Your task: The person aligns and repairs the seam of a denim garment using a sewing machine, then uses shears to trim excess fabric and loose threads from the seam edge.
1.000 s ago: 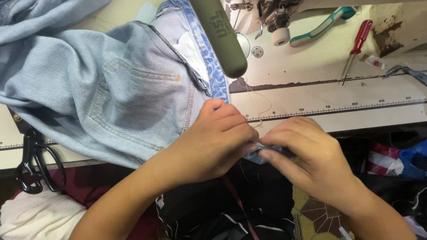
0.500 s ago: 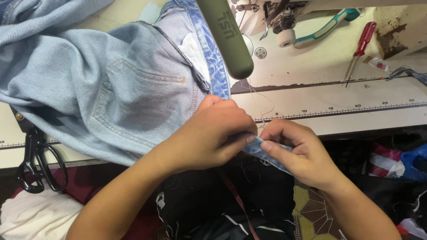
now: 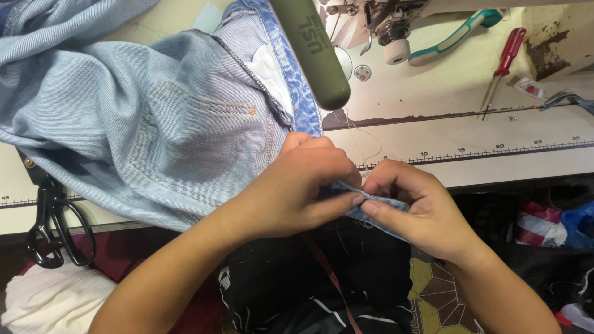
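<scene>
Head view: both hands pinch a denim strip [image 3: 377, 213] at the desk [image 3: 495, 167] edge, left hand [image 3: 297, 185] and right hand [image 3: 414, 210] touching; jeans [image 3: 154, 124] lie beside.

jeans [image 3: 154, 124]: pale washed blue denim, tan stitching round the back pocket, white lining at the opened waist
denim strip [image 3: 377, 213]: mid blue, mottled paler
worktop [image 3: 482, 148]: cream, black ruler marks along the front edge
scissors [image 3: 55, 229]: black
screwdriver [image 3: 504, 65]: red handle, silver shaft
teal-handled tool [image 3: 455, 34]: teal and white
lamp arm [image 3: 309, 49]: olive green, pale lettering
cloth below the worktop [image 3: 291, 284]: black, with dark red beside it
</scene>
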